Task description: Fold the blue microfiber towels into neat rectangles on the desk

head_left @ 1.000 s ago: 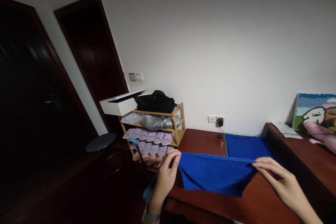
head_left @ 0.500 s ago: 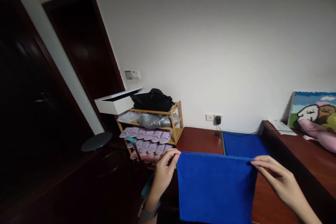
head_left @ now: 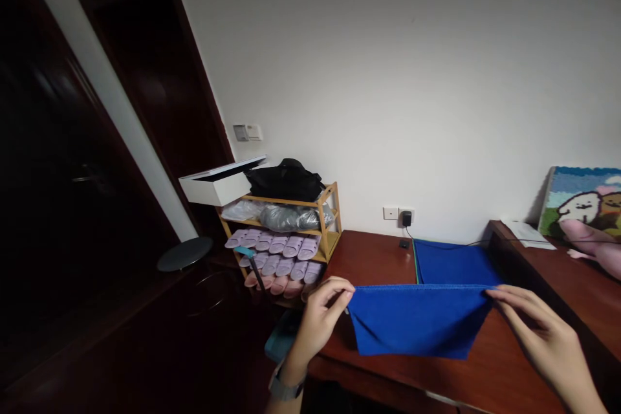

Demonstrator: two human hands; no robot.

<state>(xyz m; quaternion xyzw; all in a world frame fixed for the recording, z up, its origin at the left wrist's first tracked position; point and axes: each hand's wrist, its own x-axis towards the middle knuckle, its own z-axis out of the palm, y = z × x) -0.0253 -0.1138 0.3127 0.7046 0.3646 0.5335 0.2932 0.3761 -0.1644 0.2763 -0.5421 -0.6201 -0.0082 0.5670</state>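
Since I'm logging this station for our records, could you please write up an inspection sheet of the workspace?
Surface: reddish-brown desk, with a flat blue sheet lying near the wall.
Job's things: blue cloth, hanging by its top edge above the desk.
Clutter: paper and pink plush toy on the raised section at right.
Hands: left hand and right hand each pinch a top corner of the cloth.
Cables: thin dark cord runs down from the black adapter, then off to the right.
Surroundings: wooden rack bearing slippers, with a black bag and white box on top; round stool beside it.
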